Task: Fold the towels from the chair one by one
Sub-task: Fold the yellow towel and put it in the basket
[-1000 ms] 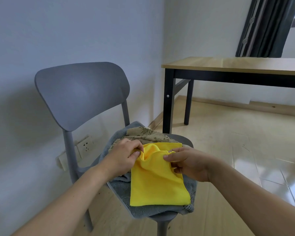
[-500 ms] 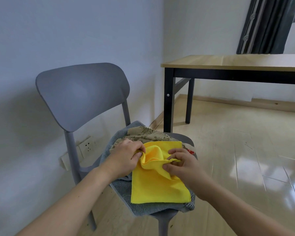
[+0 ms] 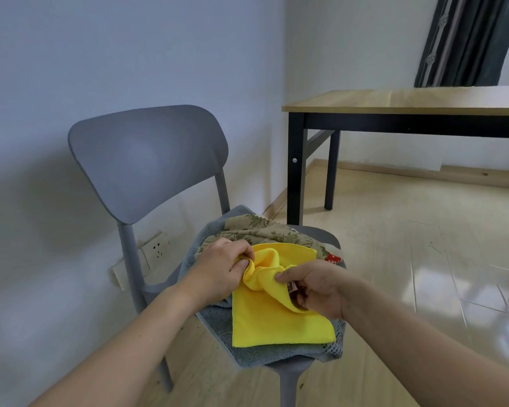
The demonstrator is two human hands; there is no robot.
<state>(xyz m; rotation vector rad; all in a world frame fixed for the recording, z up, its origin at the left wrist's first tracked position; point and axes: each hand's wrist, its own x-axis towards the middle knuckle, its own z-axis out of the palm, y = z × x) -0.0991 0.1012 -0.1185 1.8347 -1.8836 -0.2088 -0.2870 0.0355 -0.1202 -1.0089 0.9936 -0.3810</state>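
Both hands pinch the yellow towel: left hand at its bunched far edge, right hand at its right side. It lies atop a grey towel and a patterned cloth on the chair seat.

Single head-worn view, looking forward and down, close over chair

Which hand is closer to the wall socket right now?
Left. The left hand grips the yellow towel nearer the wall socket; the right hand is farther away.
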